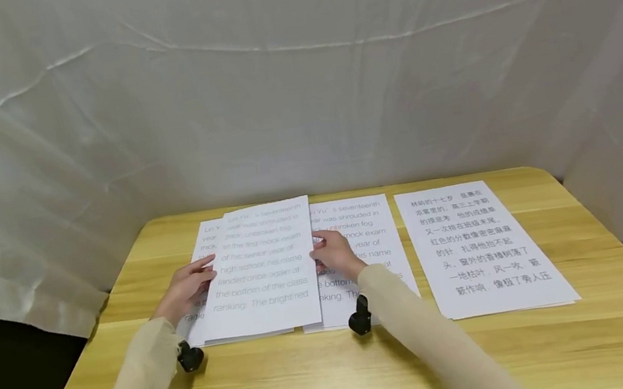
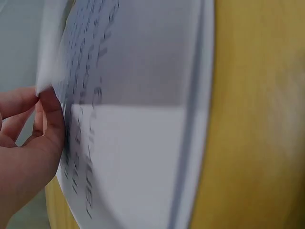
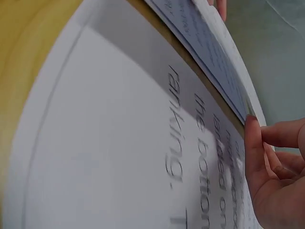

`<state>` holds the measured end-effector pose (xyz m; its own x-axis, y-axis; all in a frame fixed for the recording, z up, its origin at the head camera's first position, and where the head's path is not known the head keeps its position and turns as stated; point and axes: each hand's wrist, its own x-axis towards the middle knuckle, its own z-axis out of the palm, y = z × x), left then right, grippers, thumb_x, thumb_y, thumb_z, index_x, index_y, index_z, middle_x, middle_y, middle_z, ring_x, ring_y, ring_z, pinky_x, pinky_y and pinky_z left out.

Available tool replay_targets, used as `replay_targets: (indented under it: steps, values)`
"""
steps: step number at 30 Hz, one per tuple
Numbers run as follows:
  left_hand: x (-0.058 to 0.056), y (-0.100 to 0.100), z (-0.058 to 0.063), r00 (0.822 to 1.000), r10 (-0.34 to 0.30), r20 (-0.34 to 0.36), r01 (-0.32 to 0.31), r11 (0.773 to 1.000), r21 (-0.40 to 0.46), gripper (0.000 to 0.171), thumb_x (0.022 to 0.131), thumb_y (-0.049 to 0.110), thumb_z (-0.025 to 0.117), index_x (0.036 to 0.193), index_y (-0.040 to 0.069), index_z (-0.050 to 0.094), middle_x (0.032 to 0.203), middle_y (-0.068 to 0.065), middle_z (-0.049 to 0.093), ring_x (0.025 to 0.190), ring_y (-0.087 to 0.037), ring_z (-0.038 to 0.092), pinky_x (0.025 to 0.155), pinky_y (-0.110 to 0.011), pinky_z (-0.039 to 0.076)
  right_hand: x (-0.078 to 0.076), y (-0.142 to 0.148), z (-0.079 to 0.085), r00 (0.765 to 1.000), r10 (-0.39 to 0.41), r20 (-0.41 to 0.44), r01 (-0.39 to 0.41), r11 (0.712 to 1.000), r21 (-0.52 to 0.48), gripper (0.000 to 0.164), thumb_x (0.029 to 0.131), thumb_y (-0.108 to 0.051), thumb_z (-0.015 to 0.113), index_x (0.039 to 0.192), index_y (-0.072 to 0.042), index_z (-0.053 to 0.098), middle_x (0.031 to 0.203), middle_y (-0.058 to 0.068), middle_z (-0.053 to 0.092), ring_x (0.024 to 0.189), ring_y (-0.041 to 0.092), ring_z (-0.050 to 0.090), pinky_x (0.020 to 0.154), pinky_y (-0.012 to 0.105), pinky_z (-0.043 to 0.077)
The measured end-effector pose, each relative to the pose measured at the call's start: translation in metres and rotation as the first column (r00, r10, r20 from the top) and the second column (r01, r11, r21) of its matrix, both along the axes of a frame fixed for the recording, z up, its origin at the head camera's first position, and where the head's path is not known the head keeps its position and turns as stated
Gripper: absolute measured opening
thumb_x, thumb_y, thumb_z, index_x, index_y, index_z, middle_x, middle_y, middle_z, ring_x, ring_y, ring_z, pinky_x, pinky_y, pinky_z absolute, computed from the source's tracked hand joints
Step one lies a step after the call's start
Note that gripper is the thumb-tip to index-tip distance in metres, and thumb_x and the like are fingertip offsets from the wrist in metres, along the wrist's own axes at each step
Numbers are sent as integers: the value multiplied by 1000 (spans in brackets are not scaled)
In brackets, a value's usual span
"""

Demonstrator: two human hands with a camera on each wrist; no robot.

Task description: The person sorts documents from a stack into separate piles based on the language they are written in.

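A printed sheet of paper [image 1: 260,275] with English text is held up off the table between both hands. The left hand [image 1: 185,286] pinches its left edge between thumb and fingers; the left wrist view shows that hand [image 2: 35,129] gripping the paper's edge. On the opposite edge, the right hand [image 1: 334,254] pinches the sheet too, seen close in the right wrist view [image 3: 276,167]. Beneath the raised sheet lies a left stack of English pages [image 1: 196,330], mostly hidden. A middle stack [image 1: 381,261] with the same English text lies partly under the right hand.
To the right, a third stack [image 1: 483,250] carries Chinese text, its lower sheets peeking out at the front edge. All stacks lie on a wooden table [image 1: 290,383]. A pale cloth curtain [image 1: 297,90] hangs behind it. Dark wrist-worn devices sit near both cuffs.
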<state>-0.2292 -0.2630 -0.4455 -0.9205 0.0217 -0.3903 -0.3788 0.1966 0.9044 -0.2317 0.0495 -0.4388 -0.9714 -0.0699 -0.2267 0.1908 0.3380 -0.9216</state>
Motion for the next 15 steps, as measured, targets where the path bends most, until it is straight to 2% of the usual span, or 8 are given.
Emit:
replay_targets:
  steps: [5,11,15]
  values:
    - [5,-14,1,1000,21,4,-21,1000,5,55,98,7,53,149,6,34,128,-14,44,102,-17,48,77,-17,45,2,-15,1,999,32,-7,-32,999,-31,55,88,5,62,140,3,45,96,12,57,60,12,57,57,25,55]
    - [8,-28,4,1000,7,-13,-7,1000,2,55,100,9,51,151,3,30,139,-18,36,110,-18,44,80,-14,44,1,-28,3,999,33,0,-32,996,-86,56,87,6,62,141,2,46,95,12,57,59,13,58,59,28,57]
    - [8,-35,5,1000,-2,-22,2,1000,2,55,100,10,50,151,2,28,139,-18,37,105,-14,48,79,-15,45,-1,-35,1,999,35,12,-34,995,-90,56,87,6,62,141,1,46,95,12,58,58,13,58,59,27,56]
